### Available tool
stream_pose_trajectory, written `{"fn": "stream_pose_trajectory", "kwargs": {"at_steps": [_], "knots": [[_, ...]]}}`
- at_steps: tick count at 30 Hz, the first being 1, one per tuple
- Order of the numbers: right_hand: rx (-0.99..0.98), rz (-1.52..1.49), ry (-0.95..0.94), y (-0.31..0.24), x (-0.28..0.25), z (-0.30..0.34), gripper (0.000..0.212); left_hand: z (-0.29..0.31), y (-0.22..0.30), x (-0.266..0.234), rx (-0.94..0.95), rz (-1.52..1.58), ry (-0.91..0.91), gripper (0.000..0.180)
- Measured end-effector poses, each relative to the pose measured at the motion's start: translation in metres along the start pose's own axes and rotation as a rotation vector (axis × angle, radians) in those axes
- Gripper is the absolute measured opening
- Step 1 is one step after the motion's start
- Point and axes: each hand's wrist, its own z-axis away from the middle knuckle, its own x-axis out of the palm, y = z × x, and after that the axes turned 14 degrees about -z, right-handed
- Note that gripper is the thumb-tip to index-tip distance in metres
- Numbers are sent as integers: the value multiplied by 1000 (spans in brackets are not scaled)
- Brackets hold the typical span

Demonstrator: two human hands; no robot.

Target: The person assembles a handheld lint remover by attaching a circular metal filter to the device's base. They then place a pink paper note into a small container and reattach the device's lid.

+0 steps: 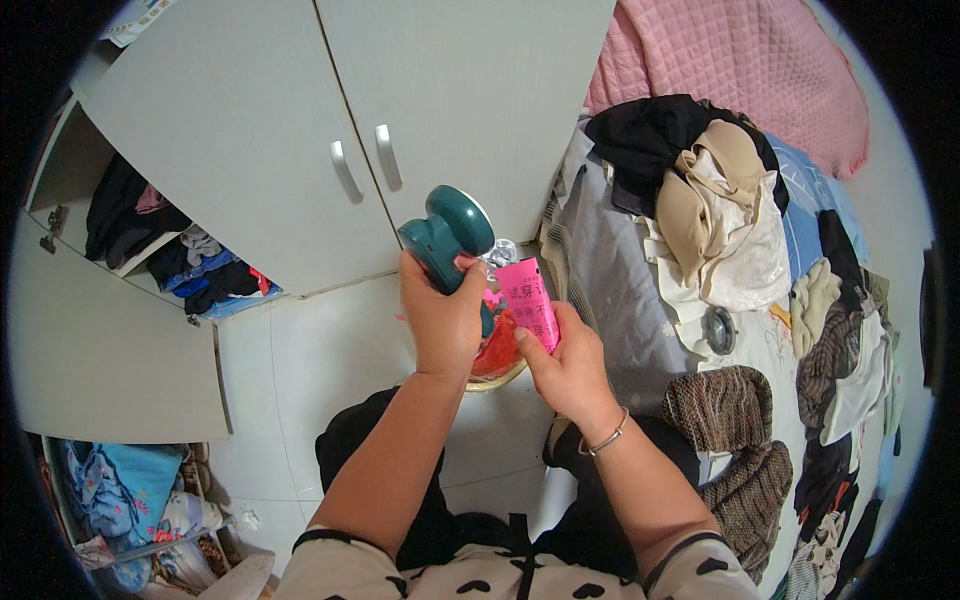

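The left hand (443, 318) is gripping a teal handheld appliance (447, 238), fingers clenched around its handle, the rounded head of the device pointing up and away toward the wardrobe doors (300, 120). The right hand (566, 365) is pinching a pink printed tag (529, 302) between thumb and fingers, holding it upright just to the right of the appliance; a thin bangle (606, 438) is sitting on that wrist. Both hands are working close together in the middle of the scene, above a small basket (500, 372) with red contents that is resting on the pale tiled floor (330, 350), partly hidden behind the hands.

To the right, a bed (640, 300) is lying covered with heaped clothes: a black garment (650, 135) and beige bra (700, 190) at the far end, a brown knitted piece (725, 410) nearer, and more mixed garments along the right edge. A pink quilted blanket (730, 60) is lying at the far right. At the far left, an open wardrobe compartment (150, 235) is showing folded dark and blue clothes. At the near left, a pile of blue fabric (120, 490) is sitting on the floor.
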Motion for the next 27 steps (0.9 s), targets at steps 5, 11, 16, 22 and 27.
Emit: {"fn": "stream_pose_trajectory", "kwargs": {"at_steps": [5, 11, 16, 22, 27], "knots": [[6, -8, 5, 1, -6, -2, 30, -2, 11, -5, -92, 126, 10, 28], [-66, -42, -32, 2, -1, 1, 28, -2, 6, -3, -76, 134, -8, 28], [11, -30, -12, -2, -6, -2, 27, -1, 11, -4, -72, 2, 37, 29], [1, -102, -51, 6, -1, -1, 27, -1, 7, -3, -52, 39, -24, 29], [-2, -46, -64, 1, -2, 2, 26, -2, 3, -2, 5, -43, 4, 29]]}}
